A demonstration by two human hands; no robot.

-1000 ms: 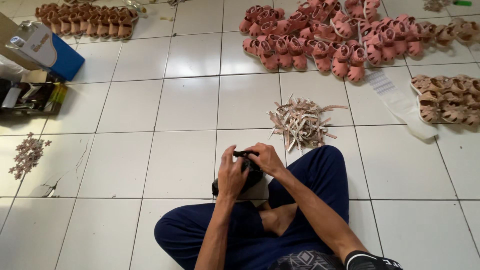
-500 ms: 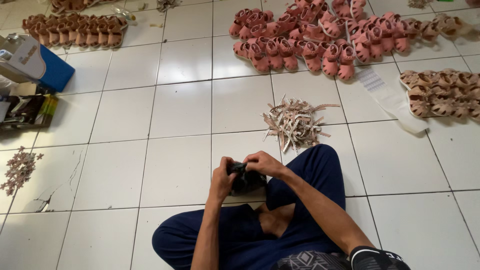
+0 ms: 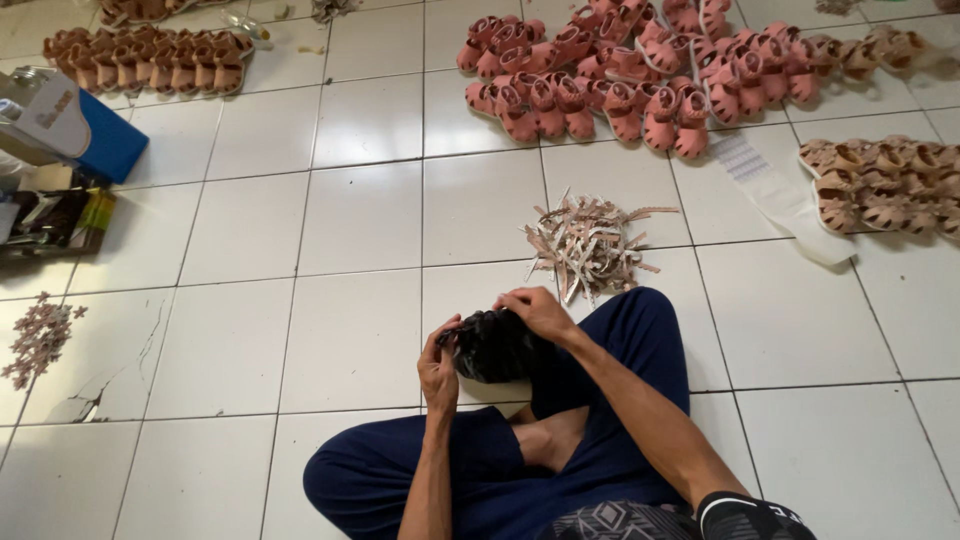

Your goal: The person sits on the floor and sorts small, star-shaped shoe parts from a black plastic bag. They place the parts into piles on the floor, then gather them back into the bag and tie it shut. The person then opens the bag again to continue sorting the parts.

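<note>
Holding: black sandal (image 3: 495, 345), dark, glossy, crumpled-looking
Left hand (image 3: 438, 372): clasping its left side
Right hand (image 3: 538, 312): gripping its top
Nearby: strip pile (image 3: 590, 243) on floor

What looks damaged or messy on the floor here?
One floor tile at lower left is cracked, with a chipped patch. A loose heap of cut strips lies scattered ahead of the knee, unlike the neatly grouped pink sandals.

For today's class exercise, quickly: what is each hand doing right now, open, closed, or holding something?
Left hand: closed on the side of the black sandal.
Right hand: gripping the top of the same black sandal.
</note>
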